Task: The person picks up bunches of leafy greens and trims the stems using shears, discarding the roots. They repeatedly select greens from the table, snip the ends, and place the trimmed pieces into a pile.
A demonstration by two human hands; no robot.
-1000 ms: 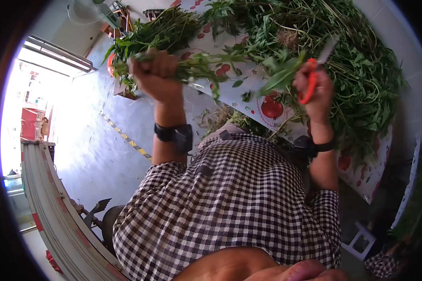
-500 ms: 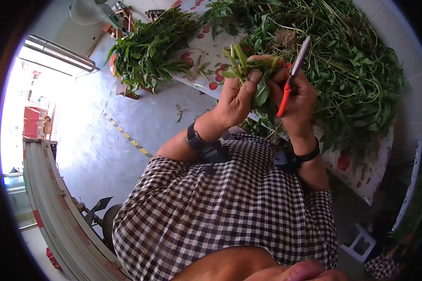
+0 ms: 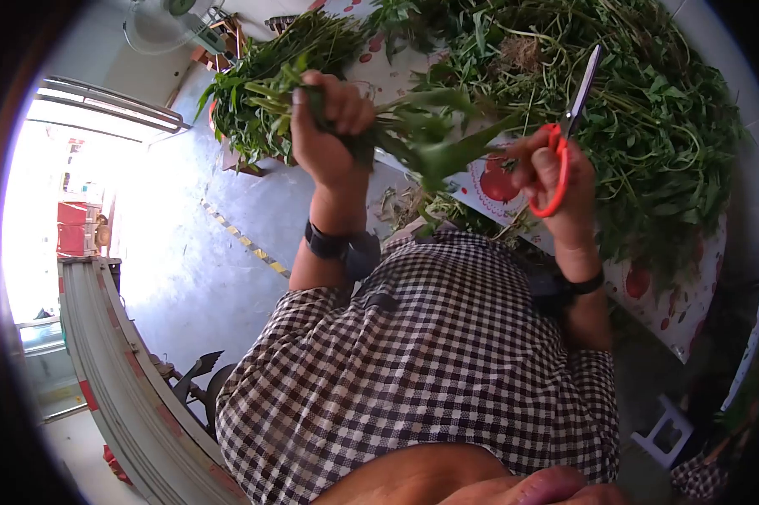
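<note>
My left hand (image 3: 333,139) is raised at the left of the table, wrapped round a small bunch of leafy green stems (image 3: 430,151). Cut stem ends poke out on its left side, and the leaves trail right toward my other hand. In my right hand (image 3: 571,189) is a pair of scissors (image 3: 554,172) with red handles, the fingers through the loops. Its blades point up and look closed together. A large heap of leafy greens (image 3: 649,126) lies behind the scissors.
Another pile of greens (image 3: 253,93) sits at the left end of the table. The tablecloth (image 3: 640,295) has a red fruit print. A white plastic stool (image 3: 664,431) stands at lower right, and yellow-black tape (image 3: 245,241) marks the floor. A fan (image 3: 165,25) is at the top left.
My left hand has moved left and up with the bunch, away from my right hand. My right hand has shifted slightly right and down, still holding the scissors.
</note>
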